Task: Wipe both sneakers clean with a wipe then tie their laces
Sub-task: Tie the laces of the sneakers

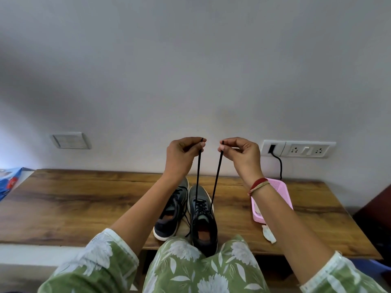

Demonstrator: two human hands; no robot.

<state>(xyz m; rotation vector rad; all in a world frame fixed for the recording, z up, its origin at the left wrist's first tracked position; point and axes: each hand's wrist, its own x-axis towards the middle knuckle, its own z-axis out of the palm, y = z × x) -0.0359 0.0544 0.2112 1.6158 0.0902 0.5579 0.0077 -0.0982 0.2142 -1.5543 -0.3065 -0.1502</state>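
Observation:
Two dark grey sneakers stand side by side on the wooden table (84, 199), toes pointing at the wall. The right sneaker (203, 218) has both black lace ends pulled straight up and taut. My left hand (182, 155) pinches the left lace end (198, 178) between thumb and fingers. My right hand (241, 153) pinches the right lace end (216, 180) the same way, level with the left hand. The left sneaker (171, 214) lies partly behind my left forearm, its lace loose and trailing across the table. A crumpled white wipe (269, 234) rests at the table's front edge, right of the sneakers.
A pink mesh basket (279, 193) stands on the table behind my right forearm. A wall socket strip (306, 149) with a black cable plugged in sits above it. A blue packet (9, 180) lies beyond the table's left end. A dark cabinet (378, 218) borders the right.

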